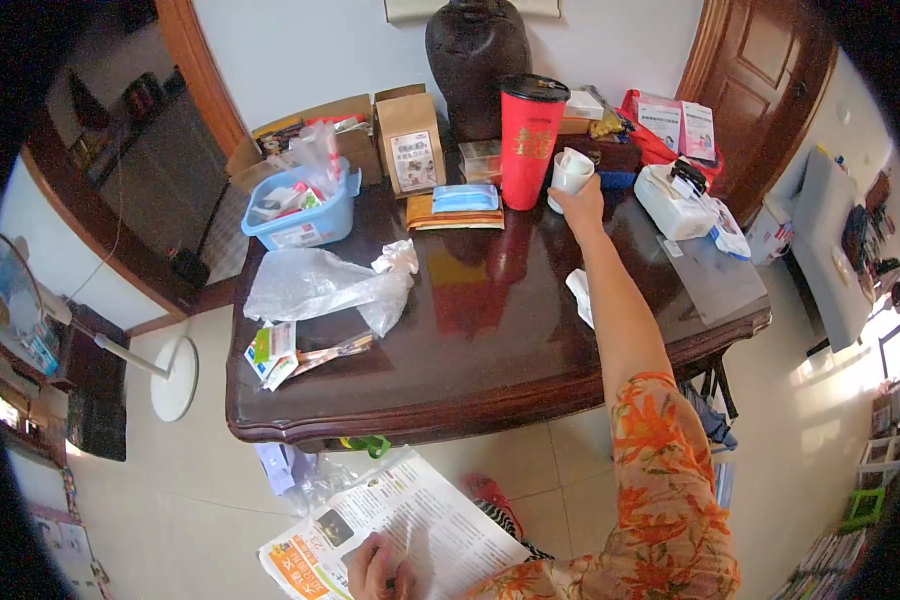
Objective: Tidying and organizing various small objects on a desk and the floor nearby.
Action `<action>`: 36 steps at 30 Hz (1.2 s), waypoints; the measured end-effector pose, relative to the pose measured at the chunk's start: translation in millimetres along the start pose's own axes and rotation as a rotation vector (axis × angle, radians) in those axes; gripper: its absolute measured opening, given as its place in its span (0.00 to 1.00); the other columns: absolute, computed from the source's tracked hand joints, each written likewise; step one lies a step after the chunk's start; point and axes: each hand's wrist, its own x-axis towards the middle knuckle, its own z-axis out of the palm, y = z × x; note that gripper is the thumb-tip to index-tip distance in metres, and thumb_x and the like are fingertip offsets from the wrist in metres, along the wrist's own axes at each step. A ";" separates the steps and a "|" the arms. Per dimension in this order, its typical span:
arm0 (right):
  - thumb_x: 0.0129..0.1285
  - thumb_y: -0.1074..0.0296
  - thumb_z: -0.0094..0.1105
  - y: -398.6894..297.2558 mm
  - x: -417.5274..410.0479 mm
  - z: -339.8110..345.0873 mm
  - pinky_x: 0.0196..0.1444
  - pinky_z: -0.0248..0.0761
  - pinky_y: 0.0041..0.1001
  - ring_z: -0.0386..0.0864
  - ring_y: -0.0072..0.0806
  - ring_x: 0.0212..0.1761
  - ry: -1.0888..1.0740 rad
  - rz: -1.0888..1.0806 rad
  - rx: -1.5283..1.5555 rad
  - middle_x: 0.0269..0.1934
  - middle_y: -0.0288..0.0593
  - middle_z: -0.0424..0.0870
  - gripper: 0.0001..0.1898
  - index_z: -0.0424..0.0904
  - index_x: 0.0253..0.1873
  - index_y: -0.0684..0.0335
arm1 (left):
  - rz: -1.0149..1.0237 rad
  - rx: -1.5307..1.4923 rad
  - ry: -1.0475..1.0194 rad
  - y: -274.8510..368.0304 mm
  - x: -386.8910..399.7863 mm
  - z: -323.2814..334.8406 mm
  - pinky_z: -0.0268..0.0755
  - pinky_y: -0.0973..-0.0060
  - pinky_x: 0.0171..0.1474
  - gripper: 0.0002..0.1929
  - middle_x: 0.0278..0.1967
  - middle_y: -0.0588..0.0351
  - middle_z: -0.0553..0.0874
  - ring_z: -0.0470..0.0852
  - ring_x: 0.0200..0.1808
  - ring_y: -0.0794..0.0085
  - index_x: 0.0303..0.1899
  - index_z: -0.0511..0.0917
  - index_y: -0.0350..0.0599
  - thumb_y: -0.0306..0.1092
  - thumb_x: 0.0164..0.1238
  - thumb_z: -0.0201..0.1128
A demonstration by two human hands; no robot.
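Observation:
My right hand [581, 202] reaches across to the back right of the dark wooden table [487, 360] and grips a white cup [568, 187]. A second white cup-like piece shows in its mouth. Just left of it stands a tall red tumbler [526, 142] with a black lid and gold markings. Low in front of my body, my left hand [379, 566] has its fingers curled at a printed newspaper sheet [435, 502], holding it. Part of that hand is cut off by the lower picture edge. A crumpled white tissue [581, 296] lies partly behind my right forearm.
Bubble wrap [300, 281] and small packets [274, 352] lie at the table's left, before a blue plastic basket [300, 232]. A kraft paper bag [412, 142], a dark vase [478, 67] and a blue mask pack [465, 198] stand or lie behind. Tissues [671, 202] sit right.

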 end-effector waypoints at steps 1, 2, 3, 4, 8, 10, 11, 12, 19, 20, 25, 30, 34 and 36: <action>0.39 0.55 0.83 0.6 1.6 -0.4 0.54 0.75 0.42 0.82 0.54 0.51 0.012 -0.001 -0.013 0.49 0.59 0.82 0.42 0.66 0.56 0.69 | 0.002 -0.003 0.001 -1.1 -0.5 1.1 0.72 0.54 0.61 0.23 0.58 0.34 0.79 0.79 0.58 0.41 0.61 0.77 0.37 0.30 0.64 0.67; 0.39 0.56 0.83 1.4 3.3 -1.0 0.53 0.76 0.42 0.82 0.54 0.50 0.023 -0.001 -0.027 0.48 0.59 0.82 0.42 0.66 0.55 0.70 | 0.014 -0.006 0.010 -2.4 -0.9 2.4 0.73 0.54 0.60 0.23 0.58 0.34 0.79 0.79 0.58 0.41 0.60 0.77 0.37 0.31 0.64 0.67; 0.39 0.56 0.83 -0.1 1.4 0.8 0.53 0.76 0.42 0.82 0.54 0.50 0.021 -0.001 -0.025 0.48 0.59 0.82 0.42 0.66 0.55 0.70 | 0.021 -0.005 0.019 -3.5 -2.0 2.7 0.73 0.54 0.60 0.22 0.58 0.34 0.79 0.79 0.57 0.41 0.59 0.77 0.37 0.31 0.65 0.67; 0.39 0.57 0.83 -1.3 -0.8 2.5 0.53 0.75 0.43 0.82 0.54 0.51 0.025 -0.004 -0.039 0.48 0.60 0.82 0.42 0.66 0.56 0.69 | 0.020 -0.003 0.020 -4.4 -2.6 3.2 0.73 0.54 0.60 0.22 0.58 0.34 0.79 0.79 0.57 0.41 0.59 0.77 0.37 0.31 0.65 0.67; 0.43 0.66 0.78 2.8 -3.8 3.7 0.57 0.73 0.45 0.80 0.57 0.54 0.050 -0.053 -0.033 0.51 0.62 0.80 0.38 0.65 0.58 0.68 | 0.026 -0.027 0.041 -6.5 -3.1 5.9 0.73 0.53 0.60 0.21 0.58 0.34 0.79 0.79 0.57 0.40 0.58 0.77 0.37 0.33 0.66 0.67; 0.46 0.69 0.73 4.4 -7.2 6.0 0.59 0.72 0.46 0.78 0.59 0.56 0.098 -0.013 -0.068 0.53 0.64 0.79 0.34 0.65 0.59 0.68 | 0.025 -0.034 0.046 -7.9 -4.5 4.4 0.73 0.53 0.59 0.21 0.58 0.34 0.78 0.79 0.57 0.41 0.58 0.77 0.37 0.34 0.66 0.67; 0.49 0.73 0.69 3.3 -7.2 7.2 0.61 0.71 0.47 0.76 0.61 0.57 0.150 0.025 -0.102 0.54 0.66 0.77 0.31 0.66 0.59 0.69 | 0.037 -0.030 0.027 -8.7 -4.0 3.1 0.73 0.52 0.60 0.21 0.58 0.34 0.78 0.78 0.58 0.40 0.58 0.77 0.37 0.35 0.66 0.67; 0.49 0.73 0.69 5.3 -5.0 6.2 0.61 0.71 0.47 0.76 0.61 0.57 0.150 0.021 -0.101 0.54 0.66 0.77 0.31 0.66 0.59 0.69 | 0.051 -0.030 0.009 -7.8 -2.7 2.5 0.72 0.52 0.60 0.21 0.58 0.34 0.78 0.78 0.58 0.40 0.58 0.77 0.38 0.35 0.67 0.66; 0.54 0.76 0.58 6.3 -1.3 -0.4 0.64 0.67 0.50 0.75 0.63 0.58 0.112 -0.035 -0.273 0.56 0.69 0.76 0.29 0.67 0.63 0.76 | 0.067 -0.019 0.045 -15.4 -12.7 5.1 0.74 0.56 0.58 0.25 0.58 0.35 0.79 0.81 0.56 0.44 0.56 0.78 0.40 0.27 0.53 0.72; 0.53 0.74 0.61 15.1 4.6 -16.4 0.64 0.66 0.49 0.75 0.61 0.57 0.209 -0.034 -0.257 0.55 0.68 0.77 0.28 0.69 0.60 0.76 | 0.073 -0.009 0.033 -16.0 -6.0 7.6 0.74 0.57 0.58 0.25 0.58 0.37 0.80 0.81 0.57 0.45 0.55 0.79 0.40 0.25 0.52 0.72; 0.64 0.75 0.62 -112.8 -108.2 -69.4 0.67 0.67 0.33 0.77 0.38 0.61 -0.062 -0.252 0.355 0.59 0.50 0.80 0.26 0.69 0.67 0.70 | 0.072 0.072 -0.016 -9.9 -9.8 -2.5 0.76 0.58 0.54 0.19 0.57 0.39 0.81 0.82 0.53 0.47 0.49 0.83 0.44 0.27 0.53 0.72; 0.60 0.79 0.61 -174.5 -321.8 -124.0 0.70 0.65 0.34 0.76 0.36 0.65 -0.955 -0.277 0.460 0.63 0.49 0.77 0.24 0.74 0.63 0.68 | 0.101 0.006 0.102 -11.4 -5.3 -2.5 0.76 0.60 0.49 0.15 0.52 0.46 0.84 0.84 0.48 0.51 0.47 0.82 0.43 0.29 0.58 0.71; 0.58 0.74 0.62 -183.5 -430.4 -161.0 0.78 0.46 0.48 0.60 0.51 0.76 -1.131 -0.696 0.200 0.72 0.52 0.67 0.26 0.74 0.64 0.65 | 0.218 -0.115 0.219 -13.1 -12.3 1.9 0.76 0.61 0.48 0.14 0.50 0.47 0.84 0.84 0.47 0.53 0.47 0.81 0.43 0.30 0.61 0.70; 0.60 0.72 0.60 -177.4 -461.2 -170.1 0.78 0.42 0.51 0.59 0.51 0.76 -1.161 -0.841 0.087 0.72 0.51 0.66 0.25 0.73 0.64 0.65 | 0.222 -0.204 0.261 -14.6 -17.3 7.7 0.76 0.60 0.50 0.14 0.51 0.47 0.83 0.83 0.49 0.52 0.48 0.81 0.43 0.31 0.62 0.69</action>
